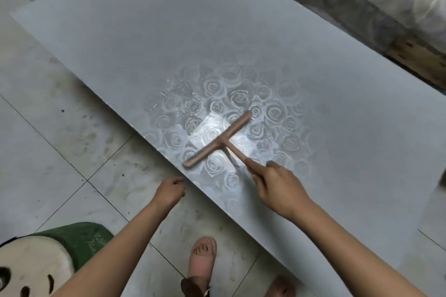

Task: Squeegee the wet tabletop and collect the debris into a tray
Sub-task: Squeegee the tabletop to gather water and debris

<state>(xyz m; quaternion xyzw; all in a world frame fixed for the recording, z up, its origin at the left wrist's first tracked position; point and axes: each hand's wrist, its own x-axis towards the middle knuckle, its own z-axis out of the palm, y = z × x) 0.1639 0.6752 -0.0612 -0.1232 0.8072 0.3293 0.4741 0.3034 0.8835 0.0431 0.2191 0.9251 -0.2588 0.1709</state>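
Grip of the right hand (277,188) is closed round the handle of the pink squeegee (217,140), its blade at the wet patch of the worktop (144,43) near the front edge, the left hand (169,189) loosely curled and empty beside that edge; squeegeeing looks under way, the next stroke probably pulling water edgeward, with no tray visible.

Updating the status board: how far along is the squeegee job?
Done: most of the tabletop looks matte, with no pooled water. In hand: the right hand grips the squeegee, its blade across the glossy wet patch by the near edge. Left: droplets at that patch's far-left side, and debris collection; no tray in view. The left hand hovers at the edge, holding nothing.
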